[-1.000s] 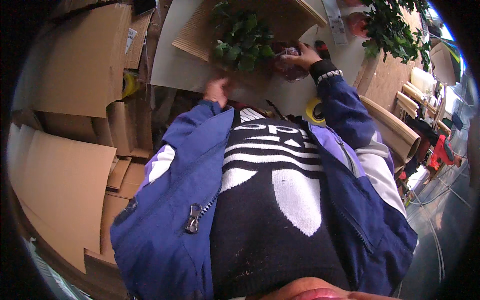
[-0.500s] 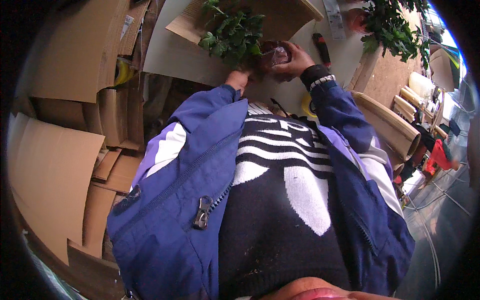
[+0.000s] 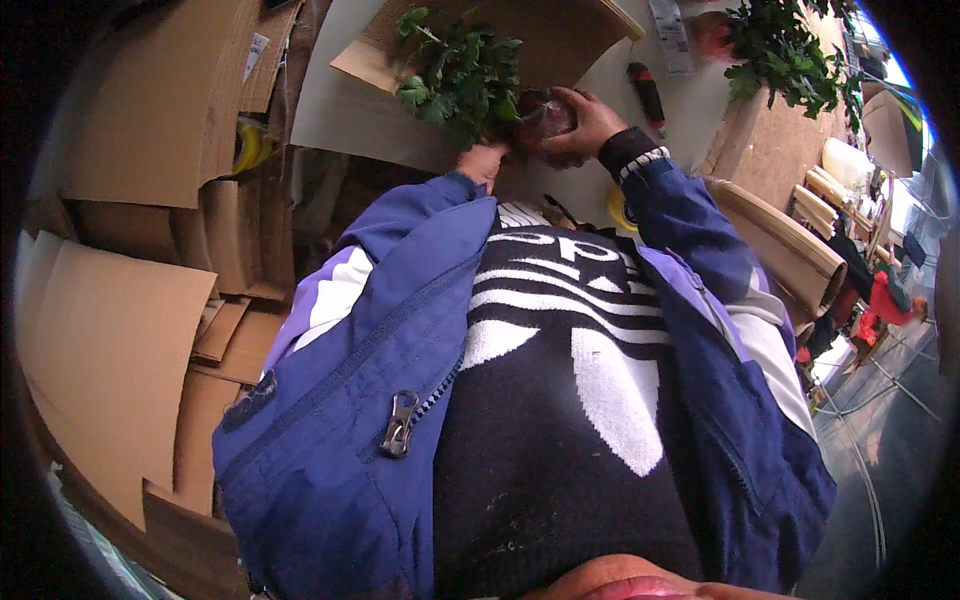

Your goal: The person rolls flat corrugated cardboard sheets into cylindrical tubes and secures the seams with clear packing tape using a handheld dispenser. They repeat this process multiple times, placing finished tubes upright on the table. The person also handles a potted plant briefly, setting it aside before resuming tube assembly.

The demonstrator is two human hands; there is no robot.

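A leafy green plant [image 3: 462, 80] lies over the worktable, its reddish-brown base [image 3: 546, 120] toward the right and wrapped in what looks like clear film. My right hand [image 3: 592, 124] curls around that base from the right side. Below the leaves, my left hand [image 3: 482, 161] is closed at the stems near the base; its fingertips are partly hidden by foliage. Right of my hands lies a black and red hand tool [image 3: 647, 98] with its working end hard to make out.
Behind the plant sits a cardboard piece [image 3: 575, 45]. A printed label strip [image 3: 671, 37] and a second leafy plant [image 3: 790, 65] are at the far right. A yellow tape roll [image 3: 618, 210] is near my right sleeve. Stacked cardboard sheets [image 3: 115, 370] fill the left side.
My right hand has shifted slightly on the base, and the shiny film is less visible. The leaves have turned a little. At far right, a person in red has moved.
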